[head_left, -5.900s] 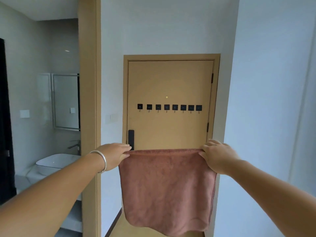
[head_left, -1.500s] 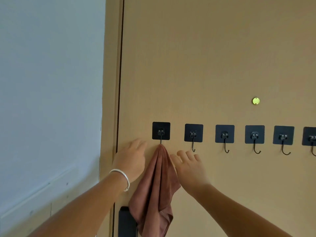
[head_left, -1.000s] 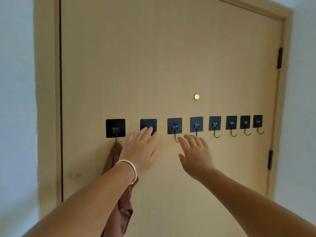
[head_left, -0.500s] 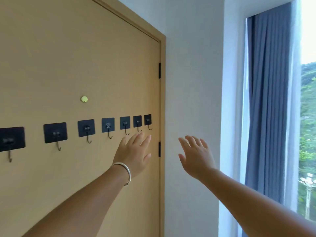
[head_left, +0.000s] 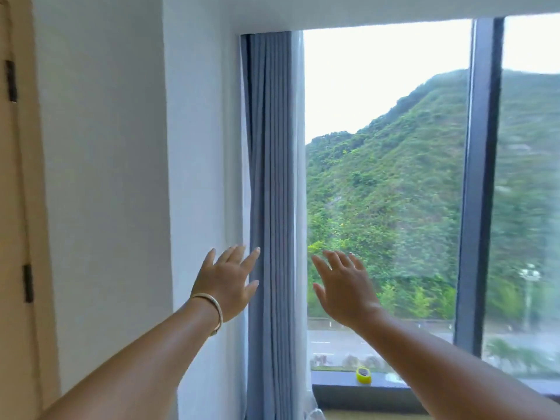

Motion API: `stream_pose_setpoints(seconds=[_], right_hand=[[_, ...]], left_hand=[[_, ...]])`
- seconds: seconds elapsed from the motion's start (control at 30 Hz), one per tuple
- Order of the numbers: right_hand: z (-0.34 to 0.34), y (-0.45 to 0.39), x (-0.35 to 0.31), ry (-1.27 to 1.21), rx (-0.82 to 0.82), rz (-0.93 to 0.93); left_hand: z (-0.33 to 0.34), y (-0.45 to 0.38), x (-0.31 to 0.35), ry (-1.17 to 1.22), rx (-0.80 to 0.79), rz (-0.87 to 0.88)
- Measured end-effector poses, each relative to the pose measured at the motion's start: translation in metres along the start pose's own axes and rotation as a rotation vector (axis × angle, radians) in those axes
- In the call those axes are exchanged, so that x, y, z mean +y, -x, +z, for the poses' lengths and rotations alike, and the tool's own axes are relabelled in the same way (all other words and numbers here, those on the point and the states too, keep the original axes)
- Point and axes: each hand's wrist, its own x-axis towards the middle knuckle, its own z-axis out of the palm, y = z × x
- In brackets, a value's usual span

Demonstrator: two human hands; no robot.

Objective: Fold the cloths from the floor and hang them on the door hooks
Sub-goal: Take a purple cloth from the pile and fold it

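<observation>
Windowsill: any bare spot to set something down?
The windowsill shows bare dark ledge between the grey curtain and the small yellow object. Right of that object, the right forearm hides the ledge. Both hands, left and right, are empty.

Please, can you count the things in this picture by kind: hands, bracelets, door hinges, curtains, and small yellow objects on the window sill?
Hands: 2, left hand and right hand
Bracelets: 1
Door hinges: 2
Curtains: 1
Yellow objects: 1
Total: 7
</observation>
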Motion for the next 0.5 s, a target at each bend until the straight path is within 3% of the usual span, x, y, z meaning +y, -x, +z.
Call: stream_pose_setpoints(seconds=[0.23, 0.5], right_hand=[[-0.007, 0.075, 0.165, 0.199, -0.097, 0.304], [-0.015, 0.173, 0.274, 0.403, -0.196, 0.608]], left_hand=[[0.028, -0.082, 0.175, 0.202, 0.012, 0.277], [0.046, -0.144, 0.351, 0.392, 0.091, 0.597]])
